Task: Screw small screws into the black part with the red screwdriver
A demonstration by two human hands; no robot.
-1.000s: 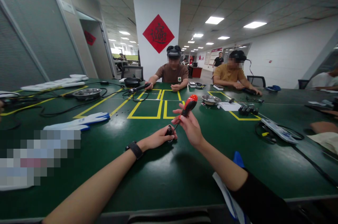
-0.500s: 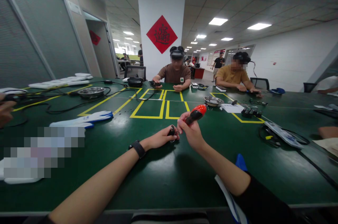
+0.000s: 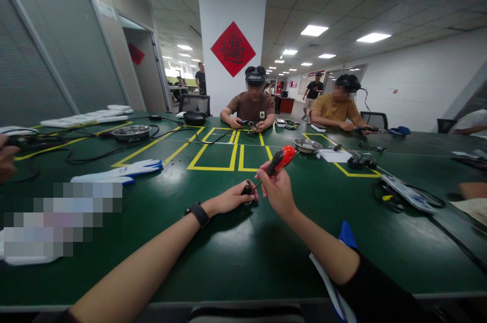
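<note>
My right hand (image 3: 280, 192) has its fingers closed around the red and black handle of a screwdriver (image 3: 282, 158). The handle tilts up to the right, and the thin shaft slopes down to the left towards my left hand (image 3: 233, 199). That hand rests on the green table, closed on a small black cylindrical piece with a metal end (image 3: 248, 188), which stands upright between thumb and fingers. The shaft's tip is hidden near the left fingertips, so I cannot tell whether it touches the piece. A dark watch (image 3: 198, 214) is on my left wrist.
White and blue gloves (image 3: 122, 172) lie to the left on the green table (image 3: 213, 262). Metal bowls (image 3: 307, 146) stand farther back. On the right are black blocks (image 3: 361, 162) and a power strip (image 3: 408, 194). Two people (image 3: 251, 105) sit opposite.
My right hand has turned the screwdriver slightly, its handle shifting left and up, and the shaft now shows. My left hand has stayed put. The person opposite now holds a dark object in both hands.
</note>
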